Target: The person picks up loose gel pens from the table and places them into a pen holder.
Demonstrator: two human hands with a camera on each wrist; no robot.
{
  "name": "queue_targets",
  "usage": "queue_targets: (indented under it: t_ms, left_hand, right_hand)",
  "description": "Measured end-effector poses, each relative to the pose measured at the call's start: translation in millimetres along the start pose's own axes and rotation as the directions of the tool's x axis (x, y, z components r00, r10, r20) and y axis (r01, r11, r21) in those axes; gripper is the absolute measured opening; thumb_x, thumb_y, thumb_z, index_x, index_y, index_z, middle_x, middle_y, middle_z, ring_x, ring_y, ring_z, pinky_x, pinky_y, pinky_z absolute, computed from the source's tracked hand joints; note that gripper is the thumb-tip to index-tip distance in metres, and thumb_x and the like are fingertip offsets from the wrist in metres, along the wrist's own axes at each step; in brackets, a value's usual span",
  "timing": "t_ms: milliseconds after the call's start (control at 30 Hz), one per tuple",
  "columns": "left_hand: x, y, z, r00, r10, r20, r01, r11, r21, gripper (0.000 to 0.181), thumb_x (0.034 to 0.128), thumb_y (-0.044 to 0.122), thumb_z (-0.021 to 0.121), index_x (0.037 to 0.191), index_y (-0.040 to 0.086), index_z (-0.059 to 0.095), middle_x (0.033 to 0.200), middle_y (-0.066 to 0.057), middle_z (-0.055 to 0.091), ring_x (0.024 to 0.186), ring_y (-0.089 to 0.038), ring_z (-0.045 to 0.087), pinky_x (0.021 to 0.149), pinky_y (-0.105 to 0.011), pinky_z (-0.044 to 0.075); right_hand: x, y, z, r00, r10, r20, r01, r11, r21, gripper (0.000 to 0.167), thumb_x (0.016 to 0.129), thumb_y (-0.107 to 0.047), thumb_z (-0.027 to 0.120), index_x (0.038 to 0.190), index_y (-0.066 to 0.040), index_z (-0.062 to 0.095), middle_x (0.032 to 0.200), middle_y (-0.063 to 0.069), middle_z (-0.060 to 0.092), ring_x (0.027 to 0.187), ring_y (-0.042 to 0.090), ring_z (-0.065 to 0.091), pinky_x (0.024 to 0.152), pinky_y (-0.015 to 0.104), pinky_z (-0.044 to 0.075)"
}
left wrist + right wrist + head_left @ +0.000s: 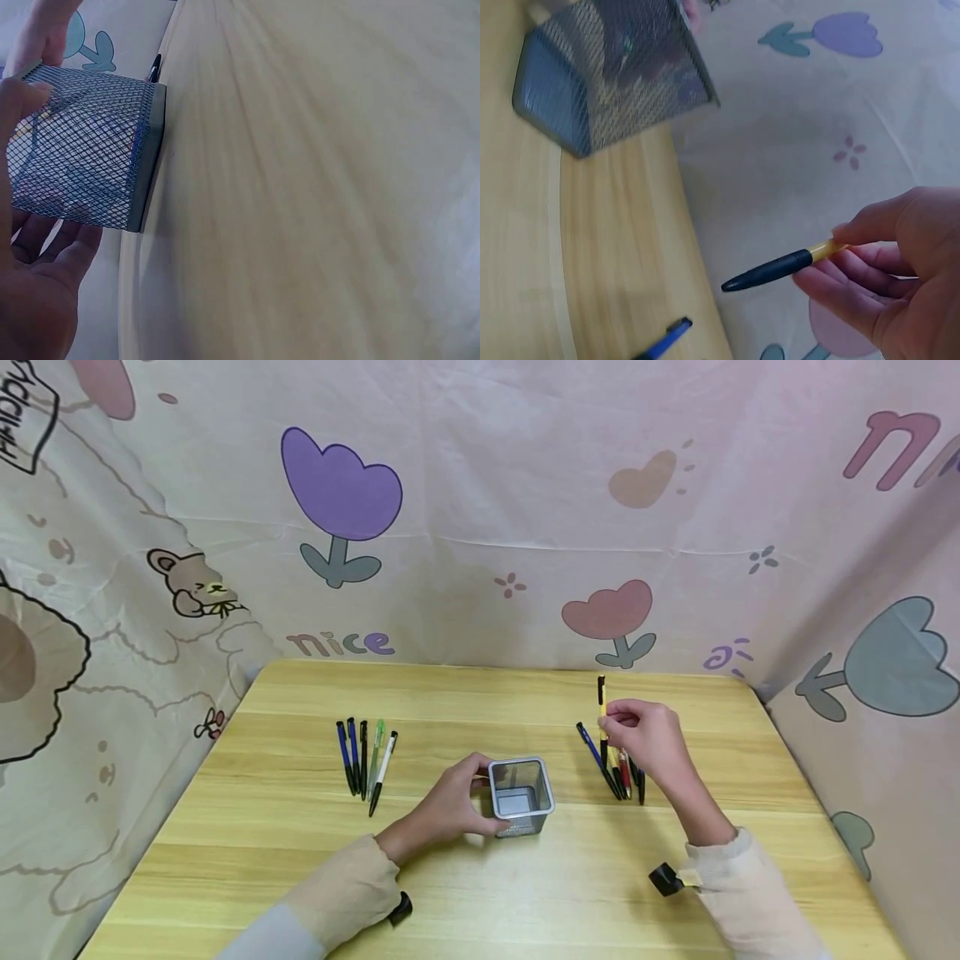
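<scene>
My left hand (455,802) holds a silver mesh pen holder (522,797) by its side, thumb at the near face and fingers behind. In the left wrist view the mesh holder (82,146) stands on the table between thumb and fingers. Nothing shows inside it in the head view. My right hand (651,739) pinches a yellow pen (602,702) with black ends, upright above the right-hand pens. The right wrist view shows this pen's black grip (769,271) pointing away from the fingertips. Below the hand lie a blue pen (597,756), a red pen (625,772) and others, partly hidden.
Left of the holder lies a row of several pens: blue ones (345,756), a black one (364,760), a green one (377,756) and a white one (385,768). Patterned cloth (465,568) hangs behind the wooden table (480,702) and along its sides.
</scene>
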State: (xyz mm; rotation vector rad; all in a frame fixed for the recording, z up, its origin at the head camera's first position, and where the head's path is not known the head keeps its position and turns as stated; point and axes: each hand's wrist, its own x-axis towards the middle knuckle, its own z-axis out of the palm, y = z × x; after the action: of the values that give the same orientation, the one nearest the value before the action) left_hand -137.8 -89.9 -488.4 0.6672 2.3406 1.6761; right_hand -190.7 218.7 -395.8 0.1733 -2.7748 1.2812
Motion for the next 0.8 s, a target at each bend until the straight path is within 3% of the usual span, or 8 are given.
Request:
queue_targets:
  t_ms: [133, 367, 600, 800]
  left_hand:
    - [0.3, 0.3, -0.3, 1.0, 0.0, -0.002, 0.0, 1.0, 0.002, 0.069, 0.0692, 0.008, 0.093, 0.125, 0.003, 0.053, 0.128, -0.014, 0.063, 0.12, -0.031, 0.068, 0.108, -0.034, 0.055]
    - [2.3, -0.7, -1.3, 1.0, 0.019, 0.006, -0.019, 1.0, 0.008, 0.068, 0.0701, 0.008, 0.093, 0.125, 0.002, 0.053, 0.128, -0.015, 0.063, 0.12, -0.032, 0.067, 0.11, -0.035, 0.055]
    - [6.0, -1.6, -2.6, 1.0, 0.025, 0.015, -0.026, 1.0, 0.007, 0.068, 0.0705, 0.004, 0.092, 0.126, 0.002, 0.054, 0.128, -0.015, 0.063, 0.121, -0.029, 0.066, 0.109, -0.034, 0.055]
    - [8.9, -2.7, -3.1, 0.999, 0.032, 0.033, -0.031, 0.999, -0.013, 0.069, 0.0702, 0.002, 0.09, 0.128, -0.001, 0.053, 0.13, -0.018, 0.061, 0.123, -0.033, 0.066, 0.11, -0.035, 0.054]
  right_hand:
    - [-4.3, -12.0, 4.2, 1.0, -0.007, -0.003, 0.008, 0.995, 0.095, 0.027, 0.095, -0.013, 0.073, 0.115, 0.006, 0.072, 0.102, 0.024, 0.075, 0.074, 0.019, 0.078, 0.061, 0.021, 0.062]
    - [-12.4, -29.1, 12.6, 0.999, -0.05, 0.003, 0.048, 0.971, 0.233, 0.027, 0.094, -0.008, 0.074, 0.116, 0.007, 0.07, 0.102, 0.024, 0.074, 0.071, 0.008, 0.074, 0.068, 0.022, 0.064]
    - [-14.6, -39.4, 21.4, 0.996, -0.087, 0.004, 0.078, 0.913, 0.4, 0.025, 0.093, -0.001, 0.073, 0.115, 0.01, 0.067, 0.099, 0.021, 0.07, 0.079, 0.006, 0.073, 0.074, 0.031, 0.066]
    - [-14.4, -42.4, 30.3, 0.993, -0.12, 0.007, 0.103, 0.881, 0.462, 0.026, 0.092, 0.002, 0.072, 0.116, 0.012, 0.065, 0.098, 0.018, 0.069, 0.081, 0.006, 0.073, 0.076, 0.035, 0.067]
